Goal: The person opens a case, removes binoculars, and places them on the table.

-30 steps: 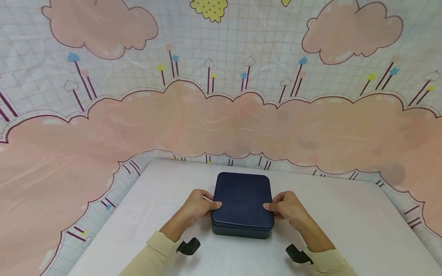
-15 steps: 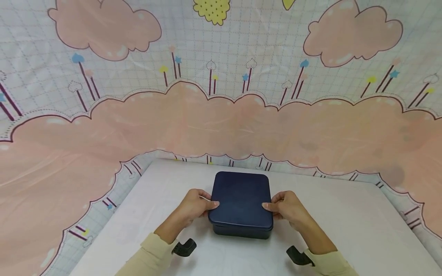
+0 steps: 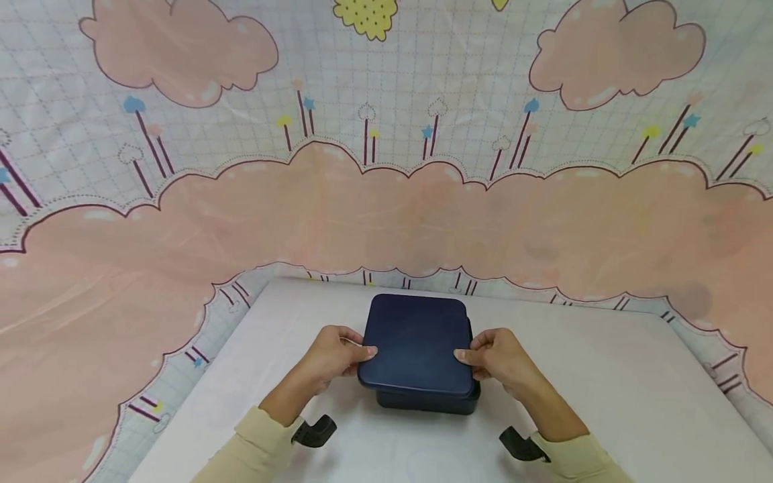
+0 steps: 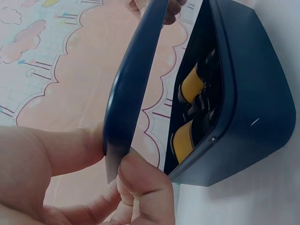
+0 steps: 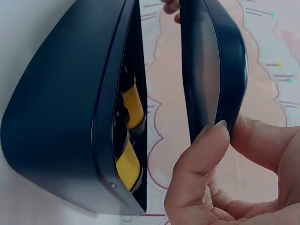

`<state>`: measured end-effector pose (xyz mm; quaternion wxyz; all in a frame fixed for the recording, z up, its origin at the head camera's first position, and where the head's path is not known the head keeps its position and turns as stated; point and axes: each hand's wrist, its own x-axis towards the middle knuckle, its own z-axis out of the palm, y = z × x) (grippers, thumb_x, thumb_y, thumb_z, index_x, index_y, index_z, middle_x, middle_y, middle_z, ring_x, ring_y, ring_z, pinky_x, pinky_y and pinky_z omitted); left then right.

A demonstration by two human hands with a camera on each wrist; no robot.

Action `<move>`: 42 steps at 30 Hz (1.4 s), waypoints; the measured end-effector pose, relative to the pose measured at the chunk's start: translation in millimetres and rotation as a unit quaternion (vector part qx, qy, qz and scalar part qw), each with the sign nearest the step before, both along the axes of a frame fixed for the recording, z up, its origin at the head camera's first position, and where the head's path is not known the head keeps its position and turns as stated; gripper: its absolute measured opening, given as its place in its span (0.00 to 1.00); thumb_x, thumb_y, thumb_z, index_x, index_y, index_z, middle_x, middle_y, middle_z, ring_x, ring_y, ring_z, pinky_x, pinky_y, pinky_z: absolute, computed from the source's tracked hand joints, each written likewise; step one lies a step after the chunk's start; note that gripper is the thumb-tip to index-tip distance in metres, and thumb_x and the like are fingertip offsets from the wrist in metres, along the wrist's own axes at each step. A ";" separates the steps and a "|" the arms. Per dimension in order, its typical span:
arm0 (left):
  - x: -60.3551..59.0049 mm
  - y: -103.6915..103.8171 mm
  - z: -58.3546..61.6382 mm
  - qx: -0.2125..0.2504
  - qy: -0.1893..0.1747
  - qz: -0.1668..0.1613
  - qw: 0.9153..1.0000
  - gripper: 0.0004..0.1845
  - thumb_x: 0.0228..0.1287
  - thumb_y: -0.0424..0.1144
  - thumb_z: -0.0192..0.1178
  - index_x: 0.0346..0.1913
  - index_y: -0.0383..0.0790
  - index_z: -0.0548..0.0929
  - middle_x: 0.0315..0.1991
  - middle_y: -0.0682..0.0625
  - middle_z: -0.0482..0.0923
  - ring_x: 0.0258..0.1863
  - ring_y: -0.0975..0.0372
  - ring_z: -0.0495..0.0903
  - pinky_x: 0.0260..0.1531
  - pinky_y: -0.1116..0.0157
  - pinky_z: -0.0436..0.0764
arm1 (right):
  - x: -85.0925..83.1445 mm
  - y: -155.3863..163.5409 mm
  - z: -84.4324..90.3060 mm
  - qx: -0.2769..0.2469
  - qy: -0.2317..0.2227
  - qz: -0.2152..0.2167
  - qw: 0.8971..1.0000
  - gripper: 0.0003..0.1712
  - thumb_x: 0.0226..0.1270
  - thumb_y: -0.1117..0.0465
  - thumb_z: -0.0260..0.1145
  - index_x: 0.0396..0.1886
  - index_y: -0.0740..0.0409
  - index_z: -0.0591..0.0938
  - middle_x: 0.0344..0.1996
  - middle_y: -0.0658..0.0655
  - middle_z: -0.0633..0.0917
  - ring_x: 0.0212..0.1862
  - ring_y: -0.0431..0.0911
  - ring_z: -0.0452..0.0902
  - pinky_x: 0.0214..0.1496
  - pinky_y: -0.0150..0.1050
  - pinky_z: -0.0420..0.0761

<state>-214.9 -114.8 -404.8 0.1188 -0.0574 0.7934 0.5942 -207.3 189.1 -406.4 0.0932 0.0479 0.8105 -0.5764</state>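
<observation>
Left hand and right hand pinch a smooth, dark-blue rectangular lid above its dark-blue, metal-looking box of yellow-and-black objects, between the white desk's side edges.

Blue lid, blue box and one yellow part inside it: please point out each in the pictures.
Blue lid (image 3: 415,343): head view, middle of its top.
Blue box (image 4: 258,89): left wrist view, its outer wall.
Yellow part (image 5: 128,168): right wrist view, visible face of the lower one.
</observation>
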 end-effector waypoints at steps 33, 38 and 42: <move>9.9 -50.0 13.3 0.019 0.021 0.011 1.000 0.17 0.64 0.33 0.73 0.50 0.29 0.79 0.31 0.45 0.85 0.25 0.60 0.83 0.30 0.66 0.84 | -2.7 -41.8 10.6 -0.045 0.010 0.015 0.999 0.15 0.61 0.64 0.79 0.34 0.67 0.80 0.30 0.57 0.83 0.26 0.47 0.78 0.32 0.36 0.86; 9.3 -58.8 14.5 0.022 0.021 0.009 0.999 0.18 0.64 0.33 0.73 0.51 0.28 0.78 0.31 0.46 0.85 0.25 0.60 0.84 0.30 0.66 0.85 | -3.2 -48.5 10.9 -0.059 0.013 0.025 0.998 0.15 0.61 0.65 0.79 0.35 0.67 0.79 0.29 0.56 0.83 0.26 0.46 0.78 0.32 0.36 0.86; 8.1 -66.0 16.1 0.025 0.023 0.006 0.999 0.19 0.64 0.33 0.72 0.51 0.28 0.78 0.31 0.47 0.86 0.26 0.60 0.84 0.30 0.66 0.86 | -4.6 -55.2 11.2 -0.066 0.016 0.024 0.997 0.14 0.62 0.65 0.79 0.34 0.66 0.80 0.29 0.56 0.84 0.26 0.46 0.78 0.32 0.36 0.86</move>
